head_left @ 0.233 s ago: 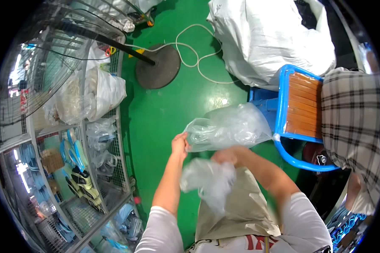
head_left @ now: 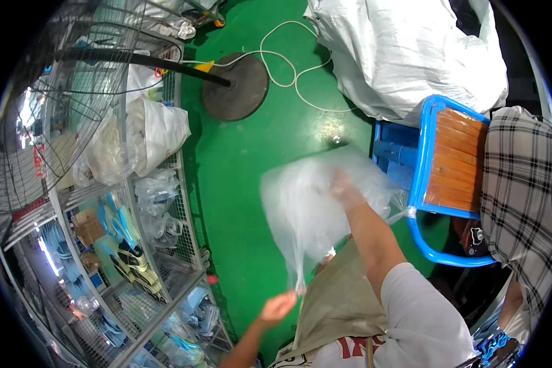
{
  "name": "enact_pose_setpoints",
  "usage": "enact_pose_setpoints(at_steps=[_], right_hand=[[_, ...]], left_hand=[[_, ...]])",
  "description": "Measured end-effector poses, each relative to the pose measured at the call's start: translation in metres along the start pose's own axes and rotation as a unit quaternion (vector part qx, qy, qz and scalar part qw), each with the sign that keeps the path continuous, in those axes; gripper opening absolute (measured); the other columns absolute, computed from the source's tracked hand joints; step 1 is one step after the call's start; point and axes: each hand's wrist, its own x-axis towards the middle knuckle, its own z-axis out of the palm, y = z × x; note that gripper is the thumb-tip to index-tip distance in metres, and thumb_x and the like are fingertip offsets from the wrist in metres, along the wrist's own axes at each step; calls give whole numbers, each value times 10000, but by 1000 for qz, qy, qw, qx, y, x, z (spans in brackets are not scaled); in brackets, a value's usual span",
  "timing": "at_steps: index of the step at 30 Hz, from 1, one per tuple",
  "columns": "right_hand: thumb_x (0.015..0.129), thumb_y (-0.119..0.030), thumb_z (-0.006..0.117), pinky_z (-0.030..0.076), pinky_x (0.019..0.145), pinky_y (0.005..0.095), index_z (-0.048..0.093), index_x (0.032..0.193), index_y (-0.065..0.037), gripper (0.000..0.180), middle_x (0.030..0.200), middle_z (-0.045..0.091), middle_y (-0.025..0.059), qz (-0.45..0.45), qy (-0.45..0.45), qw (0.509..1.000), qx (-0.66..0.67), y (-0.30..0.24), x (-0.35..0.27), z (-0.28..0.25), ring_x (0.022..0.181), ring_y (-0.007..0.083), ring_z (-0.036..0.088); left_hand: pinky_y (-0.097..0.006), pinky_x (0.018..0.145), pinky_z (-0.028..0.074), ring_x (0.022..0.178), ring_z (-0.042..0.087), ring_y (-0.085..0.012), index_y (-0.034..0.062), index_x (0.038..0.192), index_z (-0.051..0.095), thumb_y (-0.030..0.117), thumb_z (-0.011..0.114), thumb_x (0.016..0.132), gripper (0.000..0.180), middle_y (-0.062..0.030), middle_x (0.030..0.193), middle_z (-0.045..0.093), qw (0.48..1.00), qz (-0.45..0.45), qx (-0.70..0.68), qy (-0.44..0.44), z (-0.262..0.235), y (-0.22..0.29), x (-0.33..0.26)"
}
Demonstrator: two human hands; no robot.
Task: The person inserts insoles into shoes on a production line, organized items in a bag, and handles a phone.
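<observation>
A large clear plastic bag (head_left: 300,202) spreads in front of me, its body smeared by motion. My left hand (head_left: 279,306) is low at the near side, fingers closed on a gathered edge of the bag that stretches down to it. Over the middle of the bag is my right hand (head_left: 345,189). Its fingers are blurred, and whether it is inside the bag or on top I cannot tell. At the right, a twisted end of plastic meets the frame of a blue chair (head_left: 415,175) with a brown slatted surface.
Wire shelving (head_left: 184,214) on the left holds bagged goods and strap-like pieces. A round black stand base (head_left: 234,92) sits on the green floor beside a pale cable (head_left: 294,76). Big white sacks (head_left: 405,61) fill the far right. A person in plaid (head_left: 521,178) is next to the chair.
My left hand has come down toward me, drawing the bag's edge along. My right hand has gone forward over the bag; the crumpled plastic formerly beside it no longer shows separately.
</observation>
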Motion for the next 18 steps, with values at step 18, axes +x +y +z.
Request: enact_pose_setpoints(at_steps=[18], right_hand=[[776,-173,475,409,773,409,511,1085,-92,322,1001,546,89,12,201,942,-267,-138,-126,134,911,217,508]], left_hand=[[-367,913,312,1047,446,-258,-48,1024,572,160,601,762,336,-141,1073,513,960,153,63,-225,-13,164,-66]])
